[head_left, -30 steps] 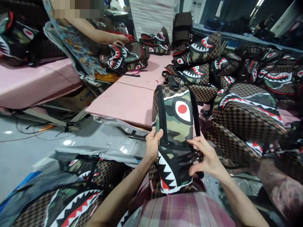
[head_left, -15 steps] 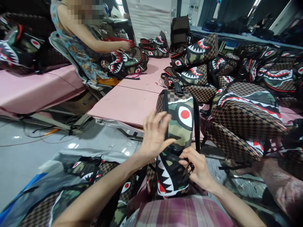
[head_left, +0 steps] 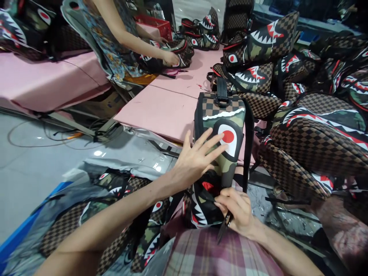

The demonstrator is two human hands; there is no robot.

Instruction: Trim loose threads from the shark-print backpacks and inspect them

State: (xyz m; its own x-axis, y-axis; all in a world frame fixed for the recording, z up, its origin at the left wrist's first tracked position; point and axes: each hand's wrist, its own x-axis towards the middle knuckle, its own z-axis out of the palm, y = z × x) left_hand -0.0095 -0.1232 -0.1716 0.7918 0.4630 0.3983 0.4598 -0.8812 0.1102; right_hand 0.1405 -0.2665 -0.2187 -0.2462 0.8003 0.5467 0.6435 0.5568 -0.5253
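A small backpack [head_left: 211,113] with brown checks, camouflage, a red-and-white eye and shark teeth stands before me against the table edge. My left hand [head_left: 197,155] is open, its fingers spread over the camouflage front beside the eye. Lower down, my right hand [head_left: 237,211] is closed, pinching the edge of an opening in the bag. Red lining [head_left: 211,188] shows inside that gap. Dark, pointed scissors [head_left: 225,227] also stick out from the right hand's grip, with their handles mostly hidden by the fingers.
Several similar backpacks [head_left: 319,132] are piled on the right of the pink table [head_left: 163,107]. More bags lie in a plastic-lined blue container [head_left: 21,234] at lower left. Across the table a co-worker's hand [head_left: 171,59] rests on another bag, near a red crate [head_left: 158,25].
My left hand has shifted right onto the bag's front, fingers spreading. The opening by my right hand now gapes, showing red lining. The view has tilted down; the co-worker's arm has moved nearer.
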